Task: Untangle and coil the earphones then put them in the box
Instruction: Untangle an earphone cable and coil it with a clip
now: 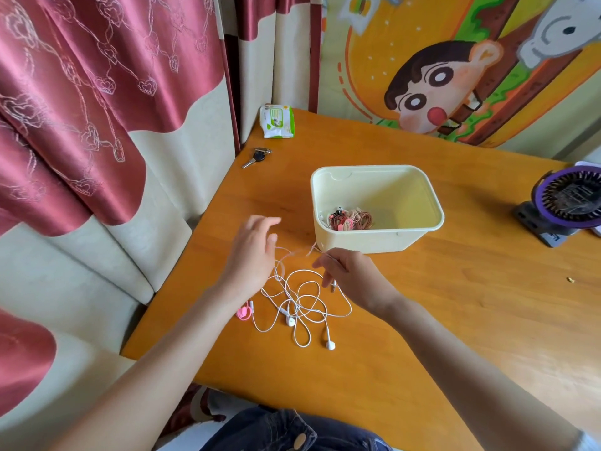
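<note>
One wide-angle head-worn camera looks forward and down, close over the near corner of the table [422, 304].

Daylit wooden table [422, 304], red-and-cream curtains [81, 109] at left, cartoon mural wall [439, 76] behind.

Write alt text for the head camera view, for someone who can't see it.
A person's right hand pinches the cable of tangled white earphones lying on an orange table, while the left hand reaches the same cable, its grip blurred. Just behind stands an open cream box already holding another coiled set.
</note>
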`<state>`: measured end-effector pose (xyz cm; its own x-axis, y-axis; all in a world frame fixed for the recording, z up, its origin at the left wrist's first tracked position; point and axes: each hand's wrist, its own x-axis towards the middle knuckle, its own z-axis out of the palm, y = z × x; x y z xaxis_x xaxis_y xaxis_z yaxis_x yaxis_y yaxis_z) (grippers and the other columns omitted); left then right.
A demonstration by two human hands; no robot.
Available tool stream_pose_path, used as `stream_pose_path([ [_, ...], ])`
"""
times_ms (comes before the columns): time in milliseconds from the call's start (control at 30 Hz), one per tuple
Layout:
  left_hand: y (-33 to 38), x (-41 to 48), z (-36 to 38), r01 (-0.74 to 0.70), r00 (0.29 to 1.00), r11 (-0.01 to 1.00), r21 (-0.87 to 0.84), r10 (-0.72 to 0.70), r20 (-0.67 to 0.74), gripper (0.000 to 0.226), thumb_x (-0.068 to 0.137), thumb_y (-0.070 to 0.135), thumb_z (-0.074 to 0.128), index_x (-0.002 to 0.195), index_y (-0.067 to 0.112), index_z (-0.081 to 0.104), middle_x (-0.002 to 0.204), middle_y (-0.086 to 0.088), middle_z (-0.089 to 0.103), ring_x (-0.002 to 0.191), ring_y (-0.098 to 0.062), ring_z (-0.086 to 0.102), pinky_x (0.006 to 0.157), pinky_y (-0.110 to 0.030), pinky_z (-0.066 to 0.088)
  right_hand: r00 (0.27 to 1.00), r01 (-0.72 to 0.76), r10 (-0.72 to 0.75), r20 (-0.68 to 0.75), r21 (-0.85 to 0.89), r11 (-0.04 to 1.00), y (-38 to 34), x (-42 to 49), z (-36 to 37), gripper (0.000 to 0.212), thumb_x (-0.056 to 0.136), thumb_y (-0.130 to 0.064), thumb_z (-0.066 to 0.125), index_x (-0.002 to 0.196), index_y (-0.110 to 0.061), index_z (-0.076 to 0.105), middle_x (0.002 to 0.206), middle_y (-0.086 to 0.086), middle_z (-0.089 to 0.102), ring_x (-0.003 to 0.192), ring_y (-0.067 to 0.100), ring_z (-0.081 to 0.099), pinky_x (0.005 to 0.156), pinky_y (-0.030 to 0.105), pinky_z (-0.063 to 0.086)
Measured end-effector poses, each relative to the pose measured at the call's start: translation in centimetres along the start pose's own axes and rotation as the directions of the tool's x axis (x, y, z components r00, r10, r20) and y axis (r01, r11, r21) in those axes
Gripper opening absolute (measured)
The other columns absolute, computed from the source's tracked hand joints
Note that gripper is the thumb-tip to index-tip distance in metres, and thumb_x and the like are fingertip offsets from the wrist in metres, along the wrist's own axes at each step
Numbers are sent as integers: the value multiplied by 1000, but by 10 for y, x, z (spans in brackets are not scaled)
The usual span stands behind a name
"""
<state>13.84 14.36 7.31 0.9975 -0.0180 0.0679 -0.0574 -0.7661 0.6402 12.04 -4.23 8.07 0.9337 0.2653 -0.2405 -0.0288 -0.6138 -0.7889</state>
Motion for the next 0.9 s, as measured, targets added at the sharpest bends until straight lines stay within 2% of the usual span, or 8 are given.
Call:
stream_pose_path([
  [100,30,-11,7,-204,951,947,-250,252,180,35,99,7,36,131,13,48,127,2,49,115,0,44,93,-1,29,999,20,-19,37,-15,1000,-3,0,0,31,97,-18,44,71,-27,59,63,-9,64,66,25,60,62,32,46],
  [233,35,-20,19,-78,885,941,-328,217,411,23,101,19,37,109,11,57,85,6,57,75,-9,53,66,-16,38,992,68,-63,107,-49,996,-4,-4,-5,35,91,-9,46,62,-26,57,62,-11,61,64,13,56,63,30,44],
  [367,11,-19,16,-67,904,965,-254,167,394,27,100,21,42,79,15,57,66,7,45,48,-7,33,48,-19,25,990,19,-16,142,-25,999,11,-9,-17,24,93,-25,55,74,-17,65,56,-9,54,51,4,41,51,16,32],
  [467,-9,-12,5,36,977,977,-211,11,215,31,100,15,38,75,16,56,56,2,41,43,-8,29,42,-19,22,996,-80,82,-23,68,994,34,-5,-33,25,94,-22,55,71,-21,66,49,-11,43,45,2,35,48,17,29],
  [600,-30,-5,-10,186,981,970,-157,-191,-16,31,100,14,34,77,11,55,69,-3,54,54,-10,43,44,-11,32,939,-210,235,-252,123,970,64,-3,-50,32,95,-26,52,64,-23,62,48,-7,39,43,8,32,48,22,28],
  [767,-33,-5,-7,234,972,965,-115,-236,-4,29,101,18,35,86,14,60,85,-11,63,60,-13,47,45,-11,33,910,-123,135,-391,57,991,44,-2,-48,28,94,-26,54,67,-22,62,48,-6,41,40,7,34,43,15,28],
  [833,-27,-3,-6,206,979,978,-44,-206,5,21,98,17,42,107,13,61,103,-12,62,76,-13,52,57,-9,39,902,-7,19,-431,28,1000,21,-2,-48,25,92,-26,56,69,-21,62,44,-7,41,42,6,37,44,16,27],
  [900,-16,-5,-5,171,984,984,50,-173,43,38,94,17,53,130,13,47,126,-12,49,104,-19,52,82,-22,47,911,105,-110,-398,-34,994,-3,-3,-47,23,91,-29,57,70,-22,63,46,-14,48,46,7,40,46,17,27],
])
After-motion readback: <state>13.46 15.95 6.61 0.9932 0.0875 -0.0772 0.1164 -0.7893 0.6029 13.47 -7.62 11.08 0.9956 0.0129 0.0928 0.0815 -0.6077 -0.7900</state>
